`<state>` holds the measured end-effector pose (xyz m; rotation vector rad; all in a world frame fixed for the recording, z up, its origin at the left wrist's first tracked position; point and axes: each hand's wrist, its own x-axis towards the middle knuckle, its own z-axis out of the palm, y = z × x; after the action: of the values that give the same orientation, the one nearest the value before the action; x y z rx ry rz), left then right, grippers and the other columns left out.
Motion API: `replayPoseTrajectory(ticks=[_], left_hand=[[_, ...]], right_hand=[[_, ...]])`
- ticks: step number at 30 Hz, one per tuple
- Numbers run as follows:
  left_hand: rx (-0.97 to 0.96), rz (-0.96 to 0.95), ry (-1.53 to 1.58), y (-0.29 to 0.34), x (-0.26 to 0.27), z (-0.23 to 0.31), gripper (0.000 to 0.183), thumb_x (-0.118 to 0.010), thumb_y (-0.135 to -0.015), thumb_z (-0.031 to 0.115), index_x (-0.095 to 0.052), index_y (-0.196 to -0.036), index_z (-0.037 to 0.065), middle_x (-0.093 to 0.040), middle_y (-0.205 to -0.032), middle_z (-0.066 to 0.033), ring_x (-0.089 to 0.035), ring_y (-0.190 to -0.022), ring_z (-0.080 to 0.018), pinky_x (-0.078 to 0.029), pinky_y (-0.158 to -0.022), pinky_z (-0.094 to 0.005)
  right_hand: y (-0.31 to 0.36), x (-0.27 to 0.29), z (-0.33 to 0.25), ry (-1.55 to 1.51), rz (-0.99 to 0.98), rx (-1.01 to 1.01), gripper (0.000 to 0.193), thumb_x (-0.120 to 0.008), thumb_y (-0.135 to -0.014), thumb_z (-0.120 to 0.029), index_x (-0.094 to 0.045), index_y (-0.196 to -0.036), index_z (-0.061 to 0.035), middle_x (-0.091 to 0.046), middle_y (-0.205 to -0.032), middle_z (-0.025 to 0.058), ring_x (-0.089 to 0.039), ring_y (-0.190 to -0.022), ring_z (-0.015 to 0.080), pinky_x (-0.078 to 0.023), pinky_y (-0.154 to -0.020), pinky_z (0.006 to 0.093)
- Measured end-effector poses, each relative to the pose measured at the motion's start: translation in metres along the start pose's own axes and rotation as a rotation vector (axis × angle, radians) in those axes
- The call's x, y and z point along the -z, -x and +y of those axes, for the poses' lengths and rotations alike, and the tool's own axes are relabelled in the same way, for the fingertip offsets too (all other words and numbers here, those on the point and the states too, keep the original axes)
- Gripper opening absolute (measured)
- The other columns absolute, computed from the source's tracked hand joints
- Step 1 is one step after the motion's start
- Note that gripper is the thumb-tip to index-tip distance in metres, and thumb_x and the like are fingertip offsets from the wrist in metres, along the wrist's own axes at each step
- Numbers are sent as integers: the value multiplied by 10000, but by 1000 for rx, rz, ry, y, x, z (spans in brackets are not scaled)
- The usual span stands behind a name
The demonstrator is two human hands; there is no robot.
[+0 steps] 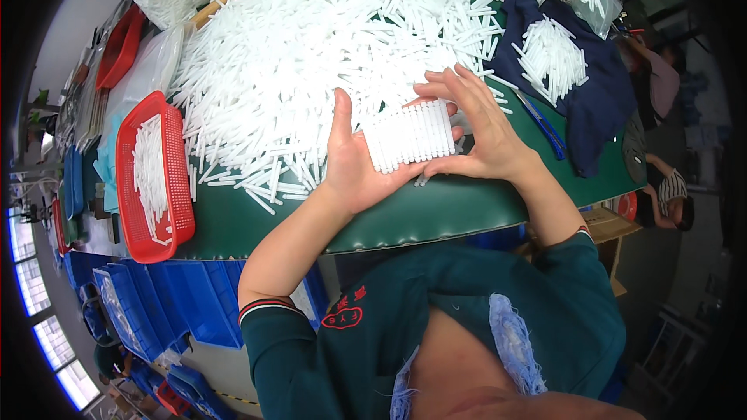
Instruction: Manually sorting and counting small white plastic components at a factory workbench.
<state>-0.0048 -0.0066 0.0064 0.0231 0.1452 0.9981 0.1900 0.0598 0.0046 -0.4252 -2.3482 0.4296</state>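
My left hand [352, 173] lies palm up over the near part of the table, its thumb stretched upward. It supports a neat side-by-side row of short white plastic tubes [408, 137] across the palm and fingers. At the row's right end is my right hand [496, 142], its thumb by the lower ends and its curved fingers by the upper ends. Just beyond both hands spreads a large heap of loose, similar white tubes [311, 39]. What the fingers do under the row is hidden.
A red plastic basket [187, 206] holding white tubes stands at the left on the green table [420, 214]. To the right lie a blue-handled cutter [551, 138] and a dark blue cloth [595, 128] with a smaller tube pile. Blue crates [198, 303] sit below; other people are at far right.
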Motion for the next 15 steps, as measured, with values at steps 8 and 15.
replayPoseTrajectory(ticks=[8,15], left_hand=[[22,9,26,0,6,-1,1015,-234,-810,821,-235,-1460,41,-327,-1459,-187,-343,-1339,-373,-264,-1098,-533],[95,-198,210,-7,34,-11,975,-226,-842,789,-263,-1439,19,-338,-1447,-176,-306,-1363,-351,-247,-1116,-516]], right_hand=[[-2,0,-6,6,-5,-16,982,-785,-644,-466,-335,-1410,-47,-590,-1239,88,-521,-1189,288,-291,-1065,549],[-1,-9,-14,95,-26,9,896,-770,-660,-461,-402,-1374,-64,-616,-1183,58,-553,-1153,253,-250,-1081,549]])
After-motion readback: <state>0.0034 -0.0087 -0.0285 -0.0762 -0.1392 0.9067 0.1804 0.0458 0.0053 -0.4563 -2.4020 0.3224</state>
